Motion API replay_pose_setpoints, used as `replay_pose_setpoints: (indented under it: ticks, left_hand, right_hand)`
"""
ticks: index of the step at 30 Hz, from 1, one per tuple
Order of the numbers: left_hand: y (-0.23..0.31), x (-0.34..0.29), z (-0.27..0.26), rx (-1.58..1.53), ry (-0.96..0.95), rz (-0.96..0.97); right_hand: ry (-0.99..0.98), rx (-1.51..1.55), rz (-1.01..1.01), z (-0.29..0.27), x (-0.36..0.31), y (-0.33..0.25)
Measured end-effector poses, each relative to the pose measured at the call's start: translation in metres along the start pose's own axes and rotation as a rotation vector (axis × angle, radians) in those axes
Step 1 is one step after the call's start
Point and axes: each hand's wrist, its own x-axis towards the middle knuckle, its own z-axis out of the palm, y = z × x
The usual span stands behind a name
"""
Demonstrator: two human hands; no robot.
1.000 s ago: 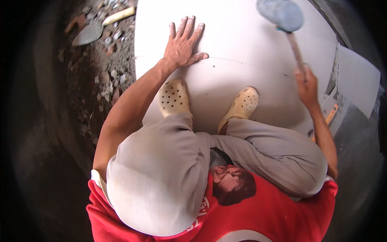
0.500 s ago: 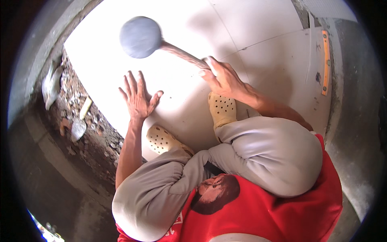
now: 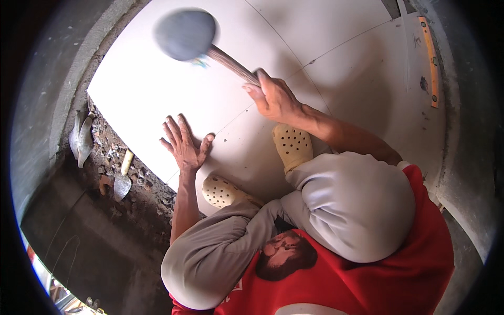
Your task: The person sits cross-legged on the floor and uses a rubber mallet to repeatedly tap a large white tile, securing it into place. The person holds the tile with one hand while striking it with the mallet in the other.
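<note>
My right hand (image 3: 275,98) is wrapped round the wooden handle of a rubber mallet (image 3: 185,34). The mallet's big grey head is over the far left part of the floor, smeared by motion. How high it is above the surface I cannot tell. Below and left of it, my left hand (image 3: 185,145) lies flat with its fingers spread on a white floor tile (image 3: 134,100). Thin joint lines run between this tile and the other pale tiles (image 3: 346,68).
Rubble and dirt (image 3: 110,147) border the tiles on the left, with a trowel (image 3: 123,185) and a crumpled pale bag (image 3: 81,139) on them. An orange spirit level (image 3: 429,63) lies along the right wall. My feet, in beige clogs (image 3: 292,144), are on the tiles.
The view has shifted a little. My right hand and the mallet have moved slightly away from me and to the left. My left hand still lies flat on the tile.
</note>
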Motion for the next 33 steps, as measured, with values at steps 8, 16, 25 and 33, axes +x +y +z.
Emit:
replay_pose_setpoints:
  ticks: [8, 16, 25, 33]
  left_hand:
    - [0.011, 0.008, -0.013, 0.151, -0.144, -0.092]
    - [0.022, 0.079, -0.086, 0.321, -0.554, 0.235]
    - [0.08, 0.155, -0.071, 0.188, -0.293, -0.111]
    - [0.07, 0.153, -0.072, 0.132, -0.312, -0.167]
  right_hand:
    - [-0.158, 0.028, 0.286, 0.001, 0.015, 0.002]
    - [-0.051, 0.246, 0.526, 0.012, -0.025, 0.018]
    - [0.542, 0.645, 0.208, -0.108, 0.084, -0.027]
    - [0.24, -0.055, 0.328, 0.009, 0.043, 0.029]
